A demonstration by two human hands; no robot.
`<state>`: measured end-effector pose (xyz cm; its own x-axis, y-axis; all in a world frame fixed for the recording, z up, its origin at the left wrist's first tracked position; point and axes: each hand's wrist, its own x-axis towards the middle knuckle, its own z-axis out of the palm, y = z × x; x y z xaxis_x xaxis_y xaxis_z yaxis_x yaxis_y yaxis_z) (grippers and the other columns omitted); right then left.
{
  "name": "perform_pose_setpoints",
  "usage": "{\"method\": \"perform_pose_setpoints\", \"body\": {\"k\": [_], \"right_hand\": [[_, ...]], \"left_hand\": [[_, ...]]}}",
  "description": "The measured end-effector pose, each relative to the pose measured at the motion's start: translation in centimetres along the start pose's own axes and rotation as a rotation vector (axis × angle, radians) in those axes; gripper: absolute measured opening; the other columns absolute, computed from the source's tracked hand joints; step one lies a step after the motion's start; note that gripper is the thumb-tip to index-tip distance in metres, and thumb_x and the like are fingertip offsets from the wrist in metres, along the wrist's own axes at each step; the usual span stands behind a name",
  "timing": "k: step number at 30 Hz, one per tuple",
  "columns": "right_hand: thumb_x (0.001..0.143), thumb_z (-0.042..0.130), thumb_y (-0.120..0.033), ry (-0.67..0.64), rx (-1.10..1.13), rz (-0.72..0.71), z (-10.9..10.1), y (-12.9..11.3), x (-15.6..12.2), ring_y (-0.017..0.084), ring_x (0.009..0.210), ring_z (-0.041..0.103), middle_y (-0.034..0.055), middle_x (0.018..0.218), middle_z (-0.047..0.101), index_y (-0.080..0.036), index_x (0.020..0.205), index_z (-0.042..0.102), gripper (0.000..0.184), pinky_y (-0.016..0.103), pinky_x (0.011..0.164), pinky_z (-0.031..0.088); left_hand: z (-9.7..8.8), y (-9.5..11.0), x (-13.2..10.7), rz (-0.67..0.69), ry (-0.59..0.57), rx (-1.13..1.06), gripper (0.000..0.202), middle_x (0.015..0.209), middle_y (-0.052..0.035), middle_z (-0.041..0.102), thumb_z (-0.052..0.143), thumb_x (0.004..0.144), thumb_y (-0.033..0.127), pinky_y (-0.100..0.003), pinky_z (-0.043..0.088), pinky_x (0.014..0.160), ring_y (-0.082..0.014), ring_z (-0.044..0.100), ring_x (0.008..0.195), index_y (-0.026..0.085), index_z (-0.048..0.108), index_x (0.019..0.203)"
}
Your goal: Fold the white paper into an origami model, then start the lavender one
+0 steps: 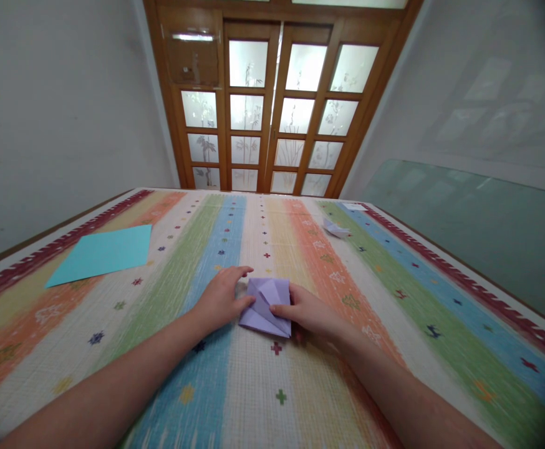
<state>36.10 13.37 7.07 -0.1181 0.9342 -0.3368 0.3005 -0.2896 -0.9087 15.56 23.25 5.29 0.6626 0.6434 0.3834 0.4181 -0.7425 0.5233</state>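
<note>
A small folded sheet of lavender paper (264, 319) is between my hands, over the striped cloth near the middle of the table. Its layers make a squarish packet with a raised flap in the centre. My right hand (312, 310) pinches its right side, thumb on top and the other fingers behind or beneath, mostly hidden. At the left edge, my left hand (226, 295) rests its thumb on the paper; its index finger is stretched out beyond the upper left corner, apart from the thumb.
A flat turquoise sheet (106, 252) lies at the left. Farther back on the right sits a small pale folded paper piece (335, 229), with a white slip (354, 206) near the far edge. The striped tablecloth (254, 399) covers the table. Wooden glazed doors (272, 112) stand beyond.
</note>
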Motion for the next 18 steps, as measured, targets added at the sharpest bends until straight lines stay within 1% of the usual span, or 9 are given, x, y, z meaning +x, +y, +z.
{"method": "perform_pose_setpoints", "body": {"k": [2, 4, 7, 8, 9, 11, 13, 15, 18], "right_hand": [[0.088, 0.059, -0.041, -0.052, -0.128, 0.050, -0.6, -0.1, -0.2, 0.013, 0.045, 0.056, 0.0030, 0.070, 0.064, -0.016, 0.121, 0.053, 0.042, 0.023, 0.038, 0.041], [0.090, 0.055, -0.050, -0.017, -0.278, 0.054, -1.4, 0.1, -0.2, 0.016, 0.051, 0.059, 0.0048, 0.073, 0.066, -0.016, 0.134, 0.047, 0.057, 0.026, 0.043, 0.042], [0.088, 0.060, -0.047, 0.321, -0.535, -0.152, -2.7, 0.8, 0.4, 0.019, 0.067, 0.062, 0.0056, 0.083, 0.066, -0.019, 0.151, 0.028, 0.076, 0.030, 0.057, 0.046], [0.089, 0.060, -0.043, 0.381, -0.577, -0.228, -3.2, 1.0, 0.6, 0.019, 0.072, 0.062, 0.0068, 0.090, 0.067, -0.021, 0.151, 0.027, 0.074, 0.031, 0.063, 0.048], [0.090, 0.059, -0.038, 0.408, -0.610, -0.312, -3.5, 1.2, 0.8, 0.020, 0.081, 0.063, 0.0085, 0.100, 0.066, -0.023, 0.149, 0.033, 0.066, 0.033, 0.070, 0.049], [0.090, 0.056, -0.027, 0.369, -0.673, -0.478, -3.9, 1.4, 1.1, 0.021, 0.100, 0.060, 0.0098, 0.116, 0.063, -0.024, 0.138, 0.050, 0.048, 0.036, 0.087, 0.048], [0.089, 0.056, -0.021, 0.272, -0.736, -0.585, -3.9, 1.4, 1.1, 0.021, 0.113, 0.055, 0.0102, 0.124, 0.060, -0.022, 0.128, 0.059, 0.039, 0.037, 0.099, 0.042], [0.088, 0.058, -0.021, 0.193, -0.786, -0.608, -3.7, 1.3, 0.9, 0.022, 0.117, 0.053, 0.0111, 0.126, 0.060, -0.020, 0.127, 0.061, 0.039, 0.039, 0.104, 0.040], [0.088, 0.059, -0.024, 0.146, -0.816, -0.584, -3.5, 1.2, 0.7, 0.024, 0.120, 0.052, 0.0118, 0.129, 0.059, -0.020, 0.129, 0.059, 0.041, 0.042, 0.106, 0.038]], "left_hand": [[0.3, -0.1, -0.1, -0.009, -0.064, 0.019, 0.053, 0.117, -0.0073, 0.064, 0.073, 0.077, 0.027, -0.041, 0.043, 0.096, -0.0250, 0.057, 0.107, 0.021, 0.054, 0.126], [0.5, 0.1, -0.2, 0.008, -0.098, 0.068, 0.046, 0.115, -0.0065, 0.065, 0.073, 0.077, 0.029, -0.041, 0.043, 0.095, -0.0257, 0.056, 0.107, 0.022, 0.059, 0.120], [0.4, 0.5, -0.2, 0.051, -0.100, 0.173, 0.034, 0.112, -0.0060, 0.066, 0.072, 0.079, 0.032, -0.042, 0.041, 0.094, -0.0266, 0.056, 0.106, 0.022, 0.065, 0.110], [0.4, 0.7, -0.2, 0.063, -0.101, 0.205, 0.030, 0.110, -0.0062, 0.066, 0.071, 0.080, 0.032, -0.043, 0.041, 0.094, -0.0267, 0.056, 0.105, 0.022, 0.067, 0.108], [0.4, 0.8, -0.2, 0.072, -0.106, 0.230, 0.026, 0.108, -0.0063, 0.067, 0.070, 0.082, 0.033, -0.043, 0.041, 0.093, -0.0267, 0.056, 0.103, 0.022, 0.068, 0.105], [0.4, 1.0, -0.2, 0.093, -0.129, 0.254, 0.021, 0.105, -0.0063, 0.068, 0.066, 0.085, 0.033, -0.043, 0.041, 0.092, -0.0264, 0.056, 0.101, 0.022, 0.071, 0.102], [0.5, 1.0, -0.1, 0.117, -0.153, 0.246, 0.020, 0.104, -0.0060, 0.069, 0.062, 0.088, 0.031, -0.042, 0.041, 0.091, -0.0258, 0.056, 0.101, 0.023, 0.072, 0.104], [0.6, 0.8, -0.1, 0.139, -0.166, 0.224, 0.022, 0.105, -0.0059, 0.069, 0.061, 0.089, 0.029, -0.042, 0.041, 0.092, -0.0251, 0.056, 0.102, 0.024, 0.072, 0.107], [0.6, 0.4, 0.1, 0.175, -0.175, 0.173, 0.023, 0.107, -0.0065, 0.068, 0.061, 0.089, 0.029, -0.042, 0.041, 0.095, -0.0244, 0.056, 0.104, 0.025, 0.072, 0.109]]}}
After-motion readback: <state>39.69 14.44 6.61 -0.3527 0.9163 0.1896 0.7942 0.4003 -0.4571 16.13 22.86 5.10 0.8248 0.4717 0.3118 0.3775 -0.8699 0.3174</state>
